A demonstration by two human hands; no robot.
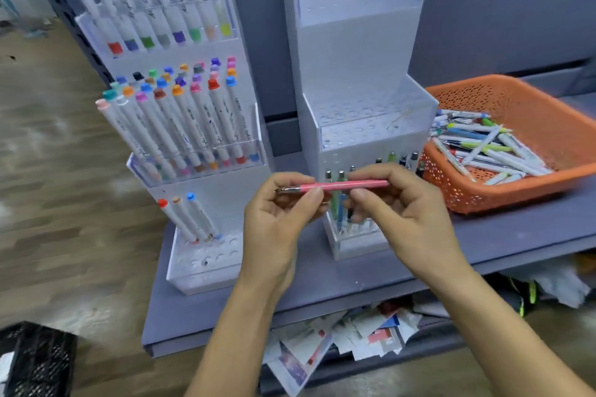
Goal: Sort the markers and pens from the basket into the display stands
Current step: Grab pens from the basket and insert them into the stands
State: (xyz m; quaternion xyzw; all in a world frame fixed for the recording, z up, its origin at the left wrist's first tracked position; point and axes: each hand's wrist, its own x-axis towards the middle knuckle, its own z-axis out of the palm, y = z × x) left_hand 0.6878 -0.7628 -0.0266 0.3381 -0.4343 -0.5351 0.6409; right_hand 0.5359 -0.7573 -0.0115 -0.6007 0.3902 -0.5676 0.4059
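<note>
A pink pen with a metal tip lies level between both hands, in front of the right display stand. My left hand pinches its tip end and my right hand grips its back end. Several pens stand in that stand's lowest tier, partly hidden by my fingers. The left display stand holds many white markers with coloured caps in its upper tiers and three in the bottom tier. The orange basket at the right holds several loose markers and pens.
Both stands and the basket rest on a grey shelf against a grey wall. Papers and packets lie on the lower shelf. A black mesh crate sits on the wooden floor at the lower left.
</note>
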